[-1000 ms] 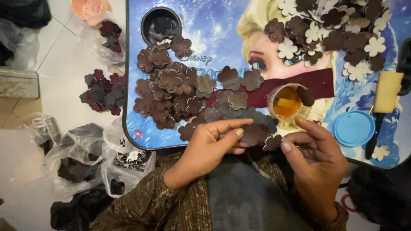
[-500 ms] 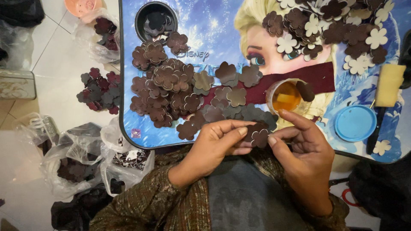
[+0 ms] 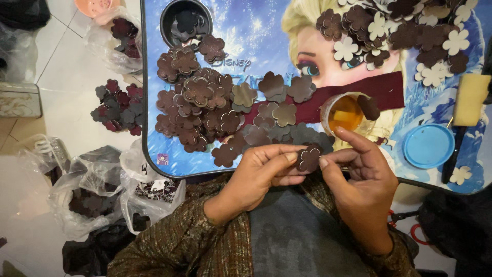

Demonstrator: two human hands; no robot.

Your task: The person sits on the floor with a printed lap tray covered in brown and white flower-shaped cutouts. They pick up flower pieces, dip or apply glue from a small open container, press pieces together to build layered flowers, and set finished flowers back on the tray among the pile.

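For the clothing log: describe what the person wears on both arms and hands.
Both hands are bare: no gloves, and no rings or watch that show. The left hand comes out of a long sleeve of brown fabric woven with fine stripes in rust and olive tones, ending at the wrist. The right hand has the same striped brown cuff, barely seen at the frame's bottom edge.
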